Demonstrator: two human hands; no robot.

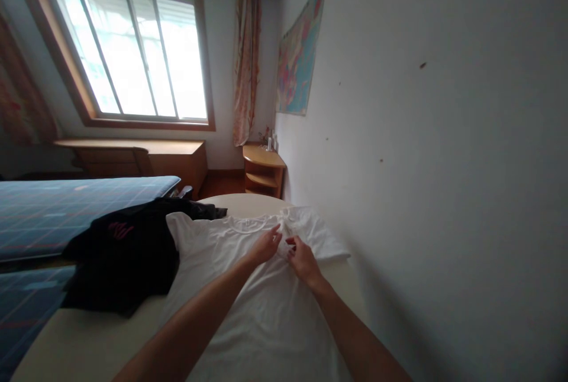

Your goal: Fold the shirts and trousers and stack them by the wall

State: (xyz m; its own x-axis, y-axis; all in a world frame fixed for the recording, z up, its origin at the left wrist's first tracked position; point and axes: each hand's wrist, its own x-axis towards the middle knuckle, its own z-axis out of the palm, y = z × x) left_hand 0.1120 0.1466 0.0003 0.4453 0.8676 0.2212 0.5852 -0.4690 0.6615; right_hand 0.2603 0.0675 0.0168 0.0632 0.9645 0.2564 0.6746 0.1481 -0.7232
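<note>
A white T-shirt [261, 317] lies spread over a pale round-edged table [252, 200], its neckline toward the far edge. My left hand [265, 245] is at the shirt's right shoulder, beside the collar, its fingers closed on the cloth. Just to the right, my right hand [303, 258] has its thumb and fingers bent together on the same bunched part near the right sleeve. The fingertips are small and partly blurred. Cloth around both hands is wrinkled, while the left sleeve lies flat.
A black garment [128, 258] with a pink mark lies left of the shirt. Beyond it are beds with blue plaid mattresses [89, 204]. A white wall [421, 193] runs close on the right. A wooden corner shelf [264, 157] and a desk [177, 148] stand at the back.
</note>
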